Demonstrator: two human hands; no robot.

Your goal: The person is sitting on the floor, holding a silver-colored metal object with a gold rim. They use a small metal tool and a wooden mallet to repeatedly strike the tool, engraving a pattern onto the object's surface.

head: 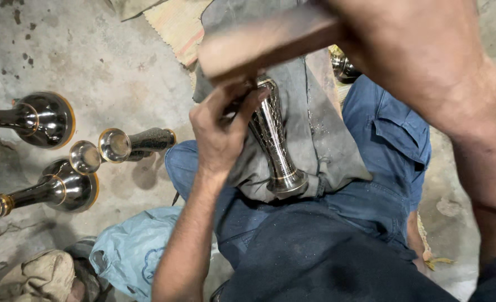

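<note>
The person is sitting on a rough concrete floor (119,67), legs in blue trousers (382,168) drawn up, with a grey work cloth (326,140) spread over the lap. The floor is stained and pitted, and a striped woven mat (175,25) is lying at the top edge of the view. No walls or furniture are showing.

The right arm is crossing the top right of the frame, and the right hand (348,28) is clenching what looks like a wooden hammer handle (259,42), blurred in this view; its head is not showing. The left hand (220,131) is gripping the upper part of a tall metal vase (276,145) and pressing a small tool against it; the tool is too hidden to name. The vase is resting on the lap cloth, flared base (287,182) towards the body, and its polished body is already bearing a fine cross-hatched pattern down its side. How much of the surface is left plain cannot be told, since the far side is hidden.

On the floor to the left, four similar dark, brass-rimmed vases (41,120) are lying on their sides, close together. A pale blue bag (130,257) and a beige rag (41,277) are lying at the bottom left. Another metal piece (346,67) is showing behind the right knee.
</note>
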